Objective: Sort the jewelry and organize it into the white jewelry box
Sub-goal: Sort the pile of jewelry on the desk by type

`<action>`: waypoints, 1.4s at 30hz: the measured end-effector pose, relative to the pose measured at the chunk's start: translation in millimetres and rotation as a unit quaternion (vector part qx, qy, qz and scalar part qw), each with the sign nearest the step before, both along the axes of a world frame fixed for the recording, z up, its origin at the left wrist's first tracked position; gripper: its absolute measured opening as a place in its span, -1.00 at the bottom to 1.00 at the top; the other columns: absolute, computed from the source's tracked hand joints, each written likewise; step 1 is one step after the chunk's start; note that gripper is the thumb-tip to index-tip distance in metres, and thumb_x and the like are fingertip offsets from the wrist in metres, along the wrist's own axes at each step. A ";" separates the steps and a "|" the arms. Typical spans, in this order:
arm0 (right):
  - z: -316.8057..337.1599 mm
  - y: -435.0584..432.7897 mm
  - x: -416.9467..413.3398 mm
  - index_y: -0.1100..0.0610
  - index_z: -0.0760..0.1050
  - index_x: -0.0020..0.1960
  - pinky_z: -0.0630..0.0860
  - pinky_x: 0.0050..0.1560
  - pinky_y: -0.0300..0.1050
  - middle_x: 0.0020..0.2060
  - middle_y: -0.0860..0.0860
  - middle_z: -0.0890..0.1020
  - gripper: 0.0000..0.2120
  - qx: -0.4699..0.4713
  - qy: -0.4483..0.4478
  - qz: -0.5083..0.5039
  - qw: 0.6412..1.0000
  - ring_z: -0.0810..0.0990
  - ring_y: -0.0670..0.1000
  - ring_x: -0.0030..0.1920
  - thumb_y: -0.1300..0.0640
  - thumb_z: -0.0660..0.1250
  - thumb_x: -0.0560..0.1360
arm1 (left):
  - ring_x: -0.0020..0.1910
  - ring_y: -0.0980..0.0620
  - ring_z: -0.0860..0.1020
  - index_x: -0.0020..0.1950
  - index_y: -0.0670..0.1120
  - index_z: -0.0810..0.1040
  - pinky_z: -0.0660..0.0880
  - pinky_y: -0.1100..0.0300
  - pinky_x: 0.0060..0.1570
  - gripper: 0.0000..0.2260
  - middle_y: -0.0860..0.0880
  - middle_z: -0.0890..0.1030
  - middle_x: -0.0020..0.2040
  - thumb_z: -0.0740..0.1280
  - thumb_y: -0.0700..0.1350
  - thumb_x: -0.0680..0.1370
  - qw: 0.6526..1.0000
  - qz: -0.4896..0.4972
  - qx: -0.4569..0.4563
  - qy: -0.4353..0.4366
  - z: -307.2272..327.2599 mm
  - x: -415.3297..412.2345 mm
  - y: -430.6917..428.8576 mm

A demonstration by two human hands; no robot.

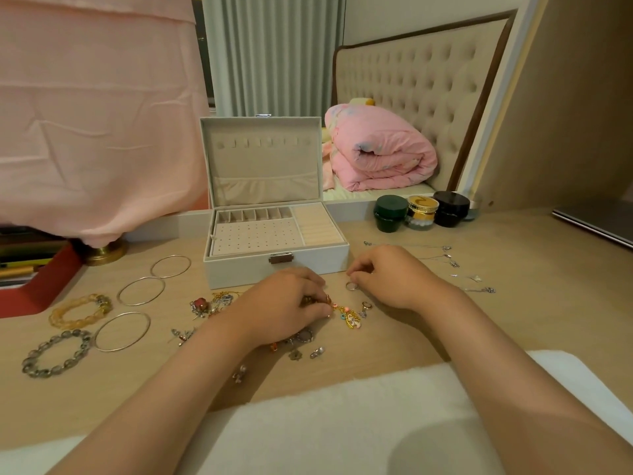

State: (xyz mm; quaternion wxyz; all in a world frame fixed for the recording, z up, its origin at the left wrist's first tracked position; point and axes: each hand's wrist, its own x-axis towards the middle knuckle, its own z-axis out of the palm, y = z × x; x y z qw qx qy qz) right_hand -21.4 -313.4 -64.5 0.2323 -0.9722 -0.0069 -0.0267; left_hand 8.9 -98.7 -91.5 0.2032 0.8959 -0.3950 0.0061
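Here, white jewelry box (239, 272): stands on the table (513, 320), lid upright and open, beige tray compartments showing, just beyond both hands.
Left hand (287, 305): fingers curled, fingertips pinching the end of the gold charm chain (349, 317), beside the loose jewelry pile (209, 305).
Right hand (387, 275): fingers curled close together just above the silver ring (351, 286); whether it holds the ring cannot be told.
Bangles (141, 291): three thin hoops lying left of the box.
Bead bracelets (80, 311): one yellow, one grey, far left.
Silver necklaces (445, 257): laid out right of the right hand.
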 end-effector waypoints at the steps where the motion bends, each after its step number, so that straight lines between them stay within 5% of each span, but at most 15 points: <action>1: 2.2 1.1 -2.4 -0.08 0.67 0.12 0.48 -0.09 -0.28 -0.09 -0.18 0.64 -0.83 0.024 -0.006 0.011 1.000 0.58 -0.20 -0.10 0.10 0.38 0.57 | 0.27 0.20 0.42 0.15 0.05 0.68 0.31 0.24 0.34 -0.72 0.14 0.52 0.29 0.34 0.16 0.57 1.000 0.000 -0.007 -0.001 -0.8 0.1 0.3; 3: 5.7 7.9 -7.8 -0.08 0.69 0.05 0.45 -0.21 -0.39 -0.16 -0.17 0.64 -0.81 0.104 0.007 0.054 0.993 0.58 -0.26 -0.25 0.17 0.45 0.53 | 0.25 0.15 0.42 0.13 0.03 0.69 0.34 0.17 0.33 -0.71 0.13 0.54 0.24 0.30 0.16 0.58 1.000 0.004 -0.022 -0.005 -1.6 1.4 0.0; 7: 6.7 17.8 -15.3 0.00 0.71 0.04 0.67 -0.12 -0.12 -0.12 0.02 0.73 -0.73 0.230 0.036 0.109 0.966 0.69 -0.03 -0.22 0.29 0.55 0.42 | 0.09 0.07 0.53 0.08 0.06 0.68 0.45 -0.05 0.20 -0.68 0.12 0.60 0.04 0.20 0.18 0.63 0.994 0.050 -0.093 0.013 2.8 2.6 -1.8; 11: 11.0 15.8 -17.2 0.19 0.70 0.00 0.50 -0.37 -0.30 -0.29 0.04 0.71 -0.81 0.288 0.003 0.089 0.953 0.59 -0.12 -0.36 0.28 0.57 0.40 | -0.35 0.07 0.43 -0.13 -0.01 0.65 0.42 0.10 -0.23 -0.64 0.05 0.50 -0.37 0.22 0.18 0.63 0.975 0.087 -0.177 0.102 13.8 -3.9 -10.0; 14: 10.5 12.1 -16.2 0.25 0.68 -0.05 0.41 -0.46 -0.25 -0.36 0.05 0.67 -0.85 0.295 0.008 0.079 0.952 0.58 -0.11 -0.39 0.26 0.57 0.41 | -0.44 0.07 0.30 -0.25 -0.02 0.64 0.28 0.16 -0.36 -0.65 0.04 0.37 -0.47 0.29 0.16 0.60 0.957 0.095 -0.229 0.147 17.2 -7.6 -17.6; 17: 15.7 2.9 -17.1 0.24 0.68 -0.05 0.51 -0.43 -0.19 -0.29 0.09 0.68 -0.90 0.282 0.023 0.100 0.954 0.63 -0.04 -0.30 0.26 0.53 0.45 | -0.43 0.10 0.39 -0.14 -0.02 0.70 0.35 0.21 -0.34 -0.67 0.08 0.55 -0.40 0.30 0.18 0.58 0.940 0.109 -0.254 0.199 17.8 -10.1 -21.5; 20: 22.5 -5.9 -18.7 0.23 0.67 -0.04 0.55 -0.38 -0.19 -0.19 0.18 0.69 -0.95 0.268 0.041 0.110 0.956 0.66 -0.01 -0.24 0.27 0.48 0.50 | -0.17 0.13 0.64 0.00 0.08 0.69 0.49 0.19 -0.10 -0.76 0.06 0.71 -0.15 0.26 0.11 0.63 0.918 0.096 -0.290 0.252 18.1 -10.9 -24.2; 23: 23.1 -14.4 -18.9 0.21 0.66 -0.05 0.56 -0.38 -0.20 -0.30 0.07 0.68 -0.97 0.268 0.054 0.094 0.957 0.65 -0.04 -0.30 0.29 0.46 0.52 | -0.03 0.13 0.68 0.21 0.05 0.59 0.50 0.24 -0.06 -0.83 0.06 0.71 -0.01 0.27 -0.07 0.65 0.894 0.084 -0.326 0.295 15.7 -10.3 -28.7; 25: 19.8 -19.9 -16.9 0.17 0.66 -0.09 0.55 -0.39 -0.21 -0.35 0.03 0.66 -0.94 0.255 0.049 0.055 0.964 0.61 -0.08 -0.37 0.31 0.47 0.51 | 0.04 0.15 0.65 0.29 0.04 0.55 0.52 0.23 0.06 -0.77 0.09 0.69 0.06 0.32 -0.07 0.63 0.917 0.098 -0.290 0.257 12.5 -7.9 -26.3; 28: 12.7 -27.1 -12.9 0.06 0.69 -0.11 0.56 -0.31 -0.29 -0.26 -0.03 0.70 -0.90 0.134 0.011 -0.002 0.991 0.63 -0.12 -0.30 0.24 0.52 0.46 | 0.16 0.21 0.53 0.29 0.10 0.59 0.44 0.19 0.26 -0.76 0.20 0.60 0.16 0.31 -0.01 0.63 0.987 0.071 -0.099 0.101 7.6 -5.5 -19.5; 31: 6.8 -25.1 -10.2 -0.02 0.70 -0.10 0.47 -0.21 -0.36 -0.19 -0.12 0.68 -0.89 0.042 0.001 0.012 0.999 0.62 -0.16 -0.16 0.16 0.55 0.44 | 0.20 0.16 0.46 0.20 0.12 0.66 0.40 0.13 0.30 -0.79 0.17 0.58 0.17 0.37 0.03 0.58 1.000 0.018 0.016 0.009 3.2 -3.7 -16.0; 42: 20.0 -19.9 -19.0 -0.08 0.72 -0.04 0.40 -0.23 -0.34 -0.17 -0.18 0.65 -0.88 0.017 0.020 0.024 0.999 0.58 -0.17 -0.17 0.13 0.52 0.47 | 0.07 0.20 0.48 0.08 0.18 0.66 0.45 0.23 0.14 -0.87 0.23 0.55 0.00 0.41 0.02 0.55 0.998 0.034 0.055 -0.010 18.0 -3.5 -3.7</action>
